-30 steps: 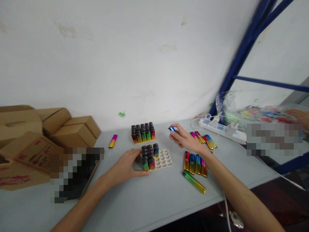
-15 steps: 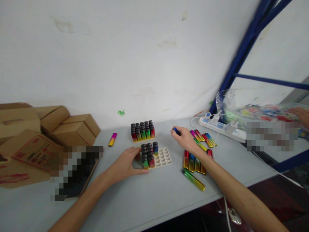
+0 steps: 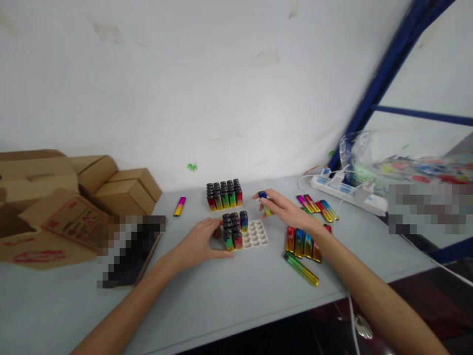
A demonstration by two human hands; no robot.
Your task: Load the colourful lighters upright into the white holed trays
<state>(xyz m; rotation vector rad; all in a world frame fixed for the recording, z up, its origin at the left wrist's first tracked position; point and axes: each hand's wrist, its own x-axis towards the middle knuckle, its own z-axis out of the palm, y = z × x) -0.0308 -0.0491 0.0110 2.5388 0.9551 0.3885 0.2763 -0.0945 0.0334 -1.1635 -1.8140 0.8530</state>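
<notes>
A white tray (image 3: pixel 258 235) with round-cornered slots lies on the grey table, its left part filled with upright black-topped lighters (image 3: pixel 233 230). My left hand (image 3: pixel 199 241) curves around that tray's left end, thumb along the front and fingers at the back. Above and behind the tray's right side, my right hand (image 3: pixel 283 207) holds a blue-and-yellow lighter (image 3: pixel 262 195) between thumb and fingers. Farther back stands a full block of lighters (image 3: pixel 224 195). Several shiny lighters (image 3: pixel 303 242) lie flat beneath and beside my right forearm, with a green-gold one (image 3: pixel 302 268) nearer the front.
One pink-yellow lighter (image 3: pixel 180 206) lies alone at the left. Cardboard boxes (image 3: pixel 129 192) and a partly blurred dark flat object (image 3: pixel 138 256) are left of my arm. A power strip (image 3: pixel 349 195) with cables, a plastic bag (image 3: pixel 360 153) and blue frame (image 3: pixel 373 84) stand right.
My right hand has turned and come slightly lower, bringing its lighter closer to the tray and showing more of it. The view has shifted a little; a hand at the far right edge is gone.
</notes>
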